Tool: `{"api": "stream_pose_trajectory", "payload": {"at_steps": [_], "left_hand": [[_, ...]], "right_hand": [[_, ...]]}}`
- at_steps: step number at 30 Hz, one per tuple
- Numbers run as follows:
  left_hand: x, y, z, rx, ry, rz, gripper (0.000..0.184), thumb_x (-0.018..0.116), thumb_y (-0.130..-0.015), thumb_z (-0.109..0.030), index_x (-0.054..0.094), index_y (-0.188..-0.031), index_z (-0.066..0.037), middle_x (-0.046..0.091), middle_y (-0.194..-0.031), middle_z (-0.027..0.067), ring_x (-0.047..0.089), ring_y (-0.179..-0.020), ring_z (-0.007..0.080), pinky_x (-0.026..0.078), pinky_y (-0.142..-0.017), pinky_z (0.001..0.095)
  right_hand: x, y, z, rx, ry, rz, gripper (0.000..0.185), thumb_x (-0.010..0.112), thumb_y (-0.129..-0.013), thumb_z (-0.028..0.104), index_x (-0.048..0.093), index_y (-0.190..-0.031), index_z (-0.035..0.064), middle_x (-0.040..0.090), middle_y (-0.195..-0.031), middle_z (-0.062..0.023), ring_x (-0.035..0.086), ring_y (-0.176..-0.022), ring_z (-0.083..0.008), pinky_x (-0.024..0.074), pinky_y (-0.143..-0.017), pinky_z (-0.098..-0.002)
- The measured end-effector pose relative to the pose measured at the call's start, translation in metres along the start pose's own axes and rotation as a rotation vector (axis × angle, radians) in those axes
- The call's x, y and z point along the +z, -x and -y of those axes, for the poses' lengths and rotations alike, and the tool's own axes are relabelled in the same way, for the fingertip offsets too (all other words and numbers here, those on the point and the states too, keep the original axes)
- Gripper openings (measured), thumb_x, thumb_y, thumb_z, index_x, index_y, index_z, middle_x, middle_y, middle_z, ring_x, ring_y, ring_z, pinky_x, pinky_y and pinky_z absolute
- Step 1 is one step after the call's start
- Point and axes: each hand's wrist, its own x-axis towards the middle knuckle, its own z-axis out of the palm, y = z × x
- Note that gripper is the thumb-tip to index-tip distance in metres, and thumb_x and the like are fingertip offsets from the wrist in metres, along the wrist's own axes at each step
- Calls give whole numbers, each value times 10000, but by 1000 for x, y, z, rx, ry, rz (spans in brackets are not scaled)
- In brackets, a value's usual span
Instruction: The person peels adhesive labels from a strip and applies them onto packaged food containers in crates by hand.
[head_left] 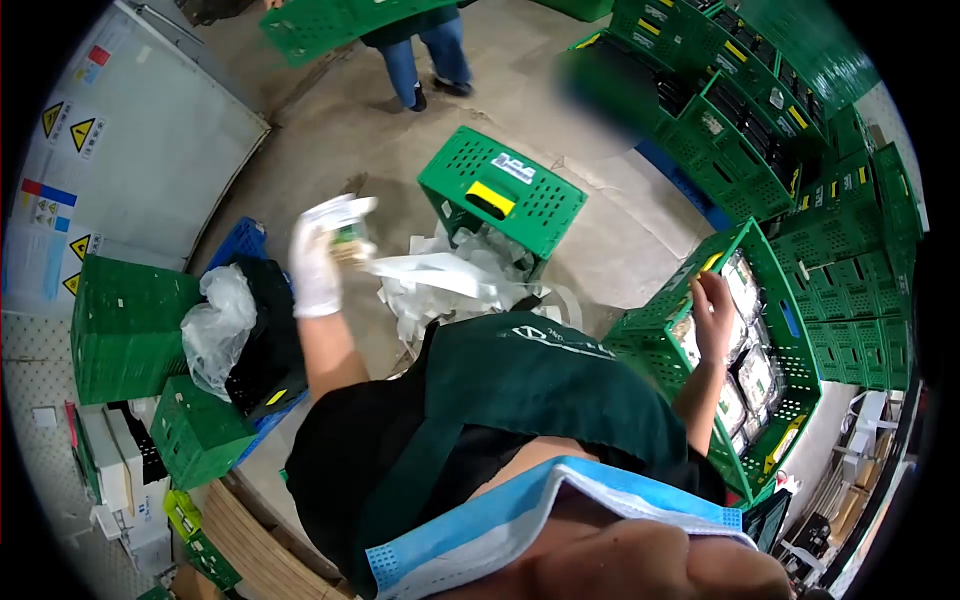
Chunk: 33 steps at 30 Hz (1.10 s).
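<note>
Small pack (348, 245), blurred, with some green and tan showing: in the head view, the only one that reaches me, it hangs well to the left of the packed crate (797, 350), raised above the floor. I see the left hand (316, 275), in a white glove, pinching it, with the fingers across its upper side; I judge that this grip leaves most of its face uncovered. A pale strip (435, 266) runs from near the pack back toward the packed crate; I cannot tell whether the two are joined.

I find the bare right hand (712, 315) over the near-left side of the packed crate, fingers loosely bent. I can't make out whether it touches the rim or pinches anything. The crate sits right beside that arm, probably so the wrapped packs (757, 378) inside lie within easy reach.

Left of the packed crate, a lone crate (560, 195) has a heap of white strips (420, 310) by it, likely dropped there to keep scraps together. Beyond the packed crate, filled crates (745, 125) are stacked, I'd guess to save floor for the co-worker (443, 55), who holds another crate (345, 25).
</note>
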Motion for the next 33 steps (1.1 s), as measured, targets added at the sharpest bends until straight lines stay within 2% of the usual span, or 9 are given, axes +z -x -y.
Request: {"api": "stream_pose_trajectory", "payload": {"at_steps": [3, 5, 6, 8, 20, 23, 29, 30, 33], "left_hand": [[-110, 21, -43, 179, 59, -467, 260, 471, -752, -72, 555, -989, -6, 549, -1010, 125, 565, -672, 199, 483, -564, 293], [-184, 59, -55, 618, -1283, -861, 326, 541, -625, 12, 626, -927, -78, 548, -1014, 133, 519, -932, 244, 390, -835, 310], [-212, 75, -61, 412, -1265, -1062, 309, 551, -645, -33, 604, -948, -56, 542, -1021, 144, 520, -925, 268, 401, -834, 307], [-227, 82, -67, 518, -2, -1376, 247, 517, -730, -116, 559, -958, -29, 560, -890, 139, 567, -777, 266, 458, -772, 329], [-54, -21, 44, -329, -19, 84, 154, 546, -682, -73, 589, -811, 0, 598, -704, 115, 431, -370, 130, 337, -333, 231], [26, -56, 79, -92, -298, 672, 280, 479, -748, -50, 545, -1019, -39, 577, -958, 103, 561, -804, 169, 447, -698, 246], [111, -140, 184, 538, -1161, 1022, 402, 469, -754, -100, 444, -1153, -56, 507, -1091, 114, 488, -982, 238, 402, -815, 295], [112, -150, 183, 78, -845, 1111, 459, 503, -749, -216, 414, -1177, -78, 448, -1159, 130, 440, -1052, 273, 385, -845, 333], [123, -166, 131, 168, -1566, 799, 654, 558, -705, -348, 293, -1235, -71, 368, -1225, 175, 433, -1054, 320, 374, -856, 379]], "right_hand": [[62, -15, 57, -204, 80, 236, 273, 579, -748, 127, 515, -989, 15, 599, -837, -88, 575, -772, -163, 436, -674, -276], [100, -16, 94, -201, 171, 410, 327, 592, -739, 191, 499, -1015, 41, 598, -864, -118, 583, -802, -220, 447, -661, -300], [118, -16, 101, -257, 147, 469, 341, 594, -736, 209, 496, -1014, 38, 596, -871, -129, 579, -812, -244, 451, -669, -314], [144, -15, 117, -333, 180, 577, 354, 597, -734, 232, 492, -1010, 36, 596, -865, -130, 578, -812, -253, 453, -680, -327], [195, -59, 109, -455, 291, 299, 302, 585, -713, 238, 551, -909, 11, 552, -887, -148, 517, -859, -300, 415, -744, -352], [224, -91, 81, -531, 471, 326, 326, 567, -715, 255, 546, -952, 32, 543, -958, -147, 491, -923, -298, 396, -800, -347], [275, -95, 17, -441, 720, 589, 601, 577, -682, 277, 350, -1206, 90, 383, -1223, -145, 353, -1136, -300, 313, -923, -357], [270, -92, 13, -469, 707, 545, 631, 580, -675, 269, 324, -1227, 100, 376, -1228, -145, 351, -1140, -298, 314, -923, -356], [259, -100, 13, -393, 714, 514, 657, 599, -654, 239, 318, -1230, 95, 383, -1218, -138, 407, -1074, -291, 353, -878, -360]]}}
